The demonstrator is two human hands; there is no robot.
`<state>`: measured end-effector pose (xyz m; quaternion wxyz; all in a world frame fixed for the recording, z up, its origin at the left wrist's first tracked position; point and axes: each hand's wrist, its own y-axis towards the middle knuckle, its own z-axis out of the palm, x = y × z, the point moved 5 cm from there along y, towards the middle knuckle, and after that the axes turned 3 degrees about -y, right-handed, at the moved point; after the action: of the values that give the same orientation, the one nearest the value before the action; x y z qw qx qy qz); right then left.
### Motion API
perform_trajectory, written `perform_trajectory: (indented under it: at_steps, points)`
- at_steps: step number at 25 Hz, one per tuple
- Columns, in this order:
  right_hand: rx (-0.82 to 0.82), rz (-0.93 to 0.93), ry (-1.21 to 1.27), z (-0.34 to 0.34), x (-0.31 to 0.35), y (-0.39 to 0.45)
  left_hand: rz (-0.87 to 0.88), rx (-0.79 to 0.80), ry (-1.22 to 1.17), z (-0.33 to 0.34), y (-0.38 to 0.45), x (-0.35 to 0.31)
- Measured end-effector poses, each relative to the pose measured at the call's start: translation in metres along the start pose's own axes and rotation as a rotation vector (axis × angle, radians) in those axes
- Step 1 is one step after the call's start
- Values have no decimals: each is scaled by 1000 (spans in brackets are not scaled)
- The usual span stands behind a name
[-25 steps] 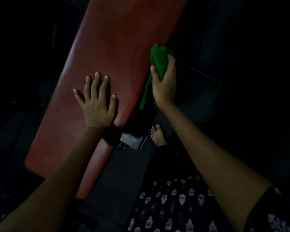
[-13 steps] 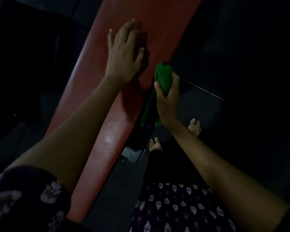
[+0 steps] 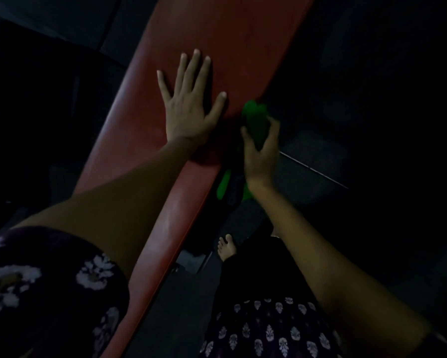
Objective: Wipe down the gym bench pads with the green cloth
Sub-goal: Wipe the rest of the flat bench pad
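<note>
The green cloth (image 3: pixel 256 120) sits just right of the frame's centre, bunched against the right edge of the red bench pad (image 3: pixel 243 34), with loose ends hanging down below the edge. The right hand (image 3: pixel 259 153) grips it, thumb on one side and fingers curled round the other, so the cloth is pinched against the pad's side. The left hand (image 3: pixel 191 104) lies flat on top of the pad in the upper middle of the frame, fingers straight and spread, holding nothing. The pad runs from the upper right down to the lower left, and a bare foot (image 3: pixel 226 248) shows on the dark floor below it.

The step in hand looks like wiping the pad's right side edge. The next move likely calls for sliding the cloth along that edge with steady pressure while the flat hand braces the pad. The dim light hides how clean the surface is.
</note>
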<state>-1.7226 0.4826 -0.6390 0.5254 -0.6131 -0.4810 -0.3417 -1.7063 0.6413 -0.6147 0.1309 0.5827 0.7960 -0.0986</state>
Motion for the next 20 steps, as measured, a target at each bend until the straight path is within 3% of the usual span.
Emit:
perform_trajectory:
  at_steps: [3, 5, 10, 15, 18, 20]
  points:
    - [-110, 0, -49, -16, 27, 82, -12, -20, -7, 1, -1, 0]
    - [-131, -24, -113, -15, 30, 88, -24, -13, -1, 2, -2, 1]
    - [87, 19, -104, -5, 13, 31, -49, 9, 20, -2, 1, -3]
    - [-62, -3, -149, -27, 50, 129, -61, 25, 25, -1, 0, -3]
    - [-36, 9, -243, -28, 59, 134, -67, 44, 16, -4, 2, -5]
    - [65, 0, -273, -27, 54, 113, -72, 69, -12, -7, 3, -6]
